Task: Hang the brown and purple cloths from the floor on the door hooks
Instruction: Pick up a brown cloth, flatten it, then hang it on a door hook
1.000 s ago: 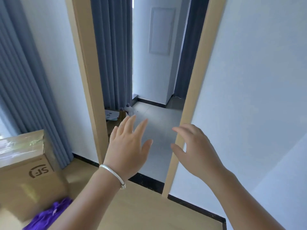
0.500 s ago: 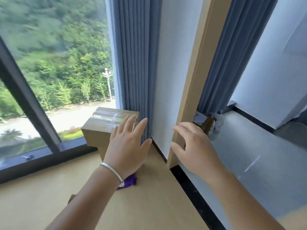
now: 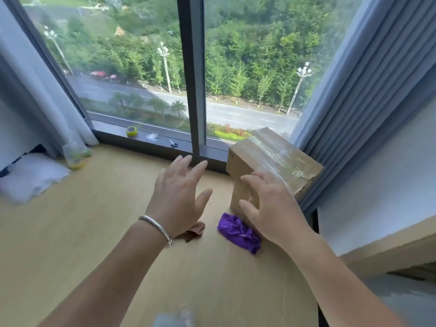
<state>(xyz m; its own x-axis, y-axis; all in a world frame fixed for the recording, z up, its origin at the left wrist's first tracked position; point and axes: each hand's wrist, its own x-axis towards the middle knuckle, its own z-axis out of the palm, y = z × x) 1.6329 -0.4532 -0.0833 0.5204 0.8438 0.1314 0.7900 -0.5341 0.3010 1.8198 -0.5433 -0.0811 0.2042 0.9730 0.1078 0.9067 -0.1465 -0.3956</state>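
Observation:
A crumpled purple cloth [image 3: 239, 232] lies on the wooden floor at the foot of a cardboard box. Just left of it a small brown cloth [image 3: 194, 231] lies on the floor, partly hidden behind my left wrist. My left hand [image 3: 179, 197] hovers above the brown cloth with fingers spread and nothing in it. My right hand [image 3: 269, 208] hovers open over the purple cloth and in front of the box, holding nothing. No door or hooks are in view.
A taped cardboard box [image 3: 273, 171] stands against the blue curtain [image 3: 368, 109] at right. On the window sill lie a tape roll [image 3: 131, 131] and scissors [image 3: 174, 144]. A plastic cup [image 3: 76, 155] and white sheet [image 3: 30, 175] sit at the left.
My view has swung left from the doorway to the window and floor. Both cloths have come into sight under my hands, which keep the same open pose.

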